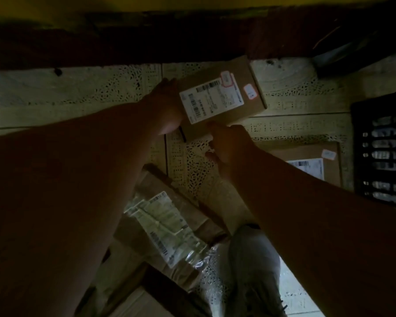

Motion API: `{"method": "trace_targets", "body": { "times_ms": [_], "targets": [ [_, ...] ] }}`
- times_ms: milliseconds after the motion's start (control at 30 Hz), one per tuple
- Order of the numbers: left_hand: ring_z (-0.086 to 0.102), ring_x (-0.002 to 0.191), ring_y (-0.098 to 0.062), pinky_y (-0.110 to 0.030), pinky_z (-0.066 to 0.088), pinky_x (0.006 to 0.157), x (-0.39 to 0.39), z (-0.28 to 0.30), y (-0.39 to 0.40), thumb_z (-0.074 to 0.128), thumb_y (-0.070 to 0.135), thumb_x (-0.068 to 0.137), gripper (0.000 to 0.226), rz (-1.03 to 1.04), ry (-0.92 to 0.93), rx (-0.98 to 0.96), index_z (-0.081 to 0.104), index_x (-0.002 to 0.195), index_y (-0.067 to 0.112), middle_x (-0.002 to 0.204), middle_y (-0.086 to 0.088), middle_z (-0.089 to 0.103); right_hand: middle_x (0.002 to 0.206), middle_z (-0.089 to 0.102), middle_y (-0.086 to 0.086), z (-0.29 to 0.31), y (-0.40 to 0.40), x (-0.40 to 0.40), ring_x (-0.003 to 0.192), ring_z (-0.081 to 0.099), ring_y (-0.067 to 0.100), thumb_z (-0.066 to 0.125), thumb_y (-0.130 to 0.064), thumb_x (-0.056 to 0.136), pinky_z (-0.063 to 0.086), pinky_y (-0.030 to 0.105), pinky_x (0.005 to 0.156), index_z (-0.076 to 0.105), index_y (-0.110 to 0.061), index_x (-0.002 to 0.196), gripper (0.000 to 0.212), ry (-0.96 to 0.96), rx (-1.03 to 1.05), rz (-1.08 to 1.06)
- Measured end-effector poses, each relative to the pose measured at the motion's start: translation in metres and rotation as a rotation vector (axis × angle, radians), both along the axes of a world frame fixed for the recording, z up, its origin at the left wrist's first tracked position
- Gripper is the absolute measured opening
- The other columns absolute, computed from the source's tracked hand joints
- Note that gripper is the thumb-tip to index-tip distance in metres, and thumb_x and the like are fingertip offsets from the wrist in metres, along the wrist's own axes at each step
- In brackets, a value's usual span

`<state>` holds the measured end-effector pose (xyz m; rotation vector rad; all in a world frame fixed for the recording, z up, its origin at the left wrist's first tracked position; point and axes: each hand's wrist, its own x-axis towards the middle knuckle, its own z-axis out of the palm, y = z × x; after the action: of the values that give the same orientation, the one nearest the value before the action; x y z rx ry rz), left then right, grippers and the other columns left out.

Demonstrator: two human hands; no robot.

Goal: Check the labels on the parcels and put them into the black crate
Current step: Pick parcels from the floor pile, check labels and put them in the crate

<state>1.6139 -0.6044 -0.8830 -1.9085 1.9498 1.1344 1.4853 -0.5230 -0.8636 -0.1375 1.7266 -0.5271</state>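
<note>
Dim room, pale patterned floor tiles (pixel 215 179). Both hands hold a labelled box (pixel 222 97) above the floor: left hand (pixel 167 110) grips its left edge, right hand (pixel 229 145) pinches its near edge. Black crate (pixel 380 152) at right, another parcel (pixel 316 165) beside it.

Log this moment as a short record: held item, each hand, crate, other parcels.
held item: cardboard parcel, label side up
left hand: grips the parcel's left end
right hand: holds the parcel's near edge
black crate: at the right edge of view, contents unclear
other parcels: flat boxed parcel beside the crate; taped paper parcel under the arms
lighting: dim, label text unreadable
</note>
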Motion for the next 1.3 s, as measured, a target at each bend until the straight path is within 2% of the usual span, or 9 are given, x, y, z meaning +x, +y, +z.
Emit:
{"method": "trace_targets", "body": {
  "times_ms": [100,200,333,467,600,733,800,1033,1300],
  "targets": [
    [0.045,0.130,-0.037,-0.048,0.049,0.098,-0.005,0.006,-0.007,0.053,0.042,0.097,0.070,0.024,-0.122,0.037,0.019,0.156,0.028,0.150,-0.014,0.035,0.115,0.063,0.002,-0.002,-0.009,0.002,0.099,0.060,0.023,0.064,-0.031,0.095,0.053,0.044,0.092,0.051,-0.023,0.140,0.048,-0.026,-0.005,-0.020],
    [0.049,0.121,-0.037,-0.044,0.049,0.091,-0.002,0.021,0.000,0.046,0.056,0.096,0.060,-0.003,-0.213,0.022,0.041,0.145,0.022,0.139,-0.018,0.043,0.127,0.062,0.004,0.005,-0.007,0.001,0.113,0.059,0.029,0.064,-0.031,0.095,0.052,0.046,0.092,0.055,-0.023,0.135,0.042,-0.021,0.033,-0.063],
    [0.055,0.076,-0.014,-0.026,0.039,0.052,0.005,0.060,0.025,0.058,0.034,0.095,0.039,0.317,0.053,-0.003,0.050,0.125,0.010,0.109,-0.007,0.058,0.123,0.065,0.007,0.033,0.017,0.001,0.107,0.064,0.032,0.070,-0.040,0.084,0.058,0.049,0.085,0.053,-0.018,0.133,0.056,0.034,0.039,-0.053],
    [0.063,0.087,-0.017,-0.031,0.056,0.066,0.027,0.131,0.057,0.072,0.009,0.080,0.061,0.508,0.266,0.137,0.045,0.134,0.018,0.115,-0.004,0.063,0.109,0.065,0.003,0.099,0.038,0.009,0.097,0.065,0.026,0.069,-0.036,0.086,0.059,0.046,0.083,0.049,-0.021,0.123,0.044,0.172,-0.029,0.033],
    [0.066,0.105,-0.025,-0.045,0.058,0.082,0.057,0.239,0.084,0.074,-0.006,0.073,0.087,0.582,0.439,0.231,0.036,0.144,0.026,0.121,-0.003,0.066,0.096,0.060,-0.002,0.212,0.045,0.033,0.081,0.062,0.012,0.065,-0.035,0.094,0.057,0.030,0.067,0.040,-0.022,0.110,0.033,0.241,-0.173,0.114],
    [0.074,0.091,-0.025,-0.046,0.061,0.068,0.085,0.378,0.119,0.069,0.006,0.085,0.042,0.936,0.740,0.111,0.058,0.122,0.022,0.113,-0.004,0.072,0.092,0.060,-0.006,0.359,0.057,0.073,0.077,0.065,0.006,0.065,-0.039,0.094,0.056,0.022,0.059,0.037,-0.018,0.106,0.037,0.292,-0.410,0.196],
    [0.074,0.086,-0.022,-0.046,0.062,0.068,0.093,0.454,0.139,0.071,0.017,0.086,0.026,1.037,0.744,-0.029,0.058,0.107,0.028,0.107,-0.003,0.072,0.100,0.062,-0.006,0.432,0.070,0.092,0.084,0.068,0.009,0.067,-0.039,0.092,0.059,0.025,0.065,0.039,-0.017,0.115,0.042,0.346,-0.531,0.228],
    [0.072,0.081,-0.008,-0.031,0.061,0.067,0.120,0.691,0.228,0.070,0.029,0.087,0.021,1.007,0.794,-0.343,0.054,0.100,0.036,0.099,0.009,0.071,0.121,0.064,-0.004,0.662,0.143,0.122,0.096,0.069,0.013,0.064,-0.050,0.086,0.061,0.041,0.074,0.031,-0.033,0.142,0.067,0.469,-0.801,0.383],
    [0.066,0.074,0.007,-0.011,0.052,0.056,0.147,0.848,0.310,0.064,0.037,0.091,0.024,0.909,0.741,-0.595,0.049,0.109,0.041,0.091,0.023,0.064,0.116,0.062,-0.007,0.823,0.215,0.148,0.092,0.069,0.007,0.069,-0.039,0.089,0.063,0.031,0.066,0.030,-0.041,0.141,0.065,0.390,-1.031,0.390]
  ]
}}
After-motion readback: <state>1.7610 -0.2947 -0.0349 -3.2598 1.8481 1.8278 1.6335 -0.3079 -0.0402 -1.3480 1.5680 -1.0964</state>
